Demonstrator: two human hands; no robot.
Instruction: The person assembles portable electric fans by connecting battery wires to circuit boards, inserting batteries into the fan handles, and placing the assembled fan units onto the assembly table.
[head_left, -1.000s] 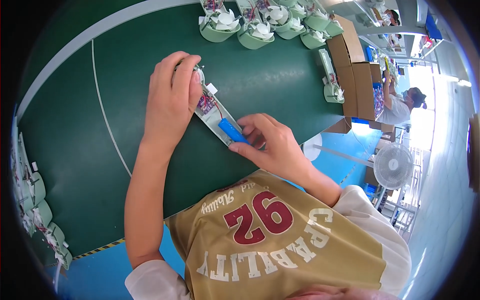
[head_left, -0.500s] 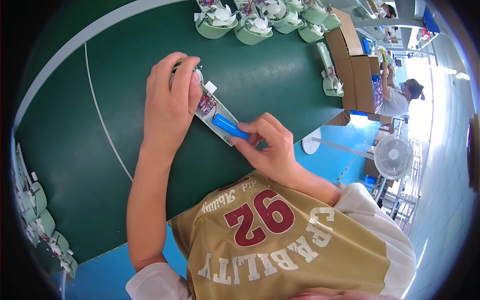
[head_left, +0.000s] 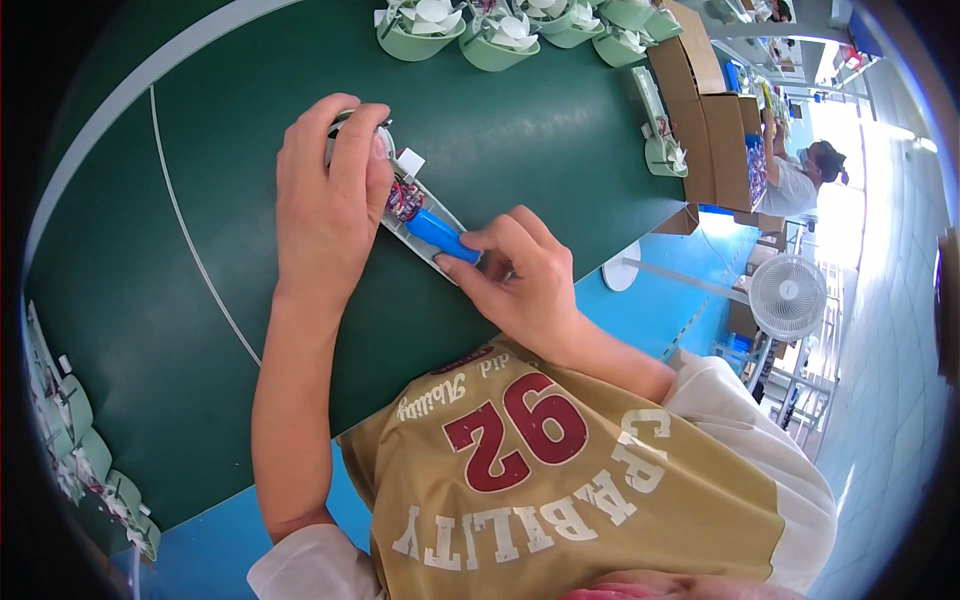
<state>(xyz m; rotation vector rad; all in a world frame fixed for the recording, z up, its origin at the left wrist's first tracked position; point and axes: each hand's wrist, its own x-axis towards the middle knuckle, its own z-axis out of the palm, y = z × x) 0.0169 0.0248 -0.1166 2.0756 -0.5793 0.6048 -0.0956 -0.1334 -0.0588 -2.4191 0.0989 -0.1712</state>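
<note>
My left hand [head_left: 325,205] is closed over the round head of a pale green handheld fan housing [head_left: 447,214], hiding most of that head. The housing's long handle half lies open side up, slanting toward my right hand. Inside it sit a small circuit board with red and dark wires [head_left: 404,199] and a blue cylindrical battery [head_left: 436,234]. A small white block [head_left: 410,162] stands at the housing's edge, beside my left fingers. My right hand [head_left: 525,265] pinches the battery's lower end between thumb and fingers, the thumb against the handle's end.
Several green fan housings with white blades [head_left: 420,40] stand along the far edge of the green table [head_left: 210,400]; more line the left edge [head_left: 90,450]. At the right are another housing [head_left: 662,150], cardboard boxes [head_left: 705,150], a standing fan [head_left: 788,297] and a person [head_left: 795,190].
The battery has slid up the handle toward the circuit board, and the wires between them are bunched closer. Both hands and the housing have shifted slightly left and away from me.
</note>
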